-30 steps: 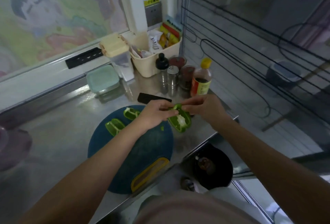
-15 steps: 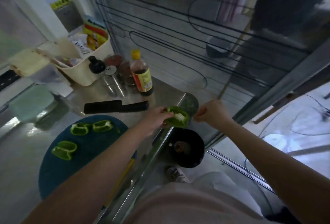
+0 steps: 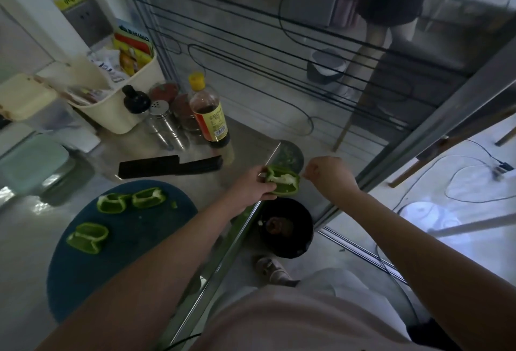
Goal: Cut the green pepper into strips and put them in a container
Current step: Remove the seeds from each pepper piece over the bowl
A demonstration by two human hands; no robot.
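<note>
Stainless-steel counter [image 3: 28,239] runs up to a glass partition [image 3: 279,43] marked with black lines. A round blue cutting board [image 3: 134,244] lies on the counter with three green pepper pieces on it: two side by side at the far edge [image 3: 111,203] [image 3: 148,197] and one nearer [image 3: 88,237]. A black knife [image 3: 170,166] lies flat on the counter just beyond the board, between it and a brown sauce bottle [image 3: 209,116], metal shakers [image 3: 162,118] and a cream basket [image 3: 111,116]. A pale green lidded box [image 3: 30,160] stands at the far left.

The left hand [image 3: 251,187] grips a fourth pepper piece [image 3: 283,183], white core facing up, past the counter edge. A black bin [image 3: 287,227] stands on the floor below it. The left forearm crosses the board's right rim. The right hand [image 3: 329,173] sits just beside the pepper's right end, apart from it, fingers curled in. Whether they pinch anything cannot be told.
</note>
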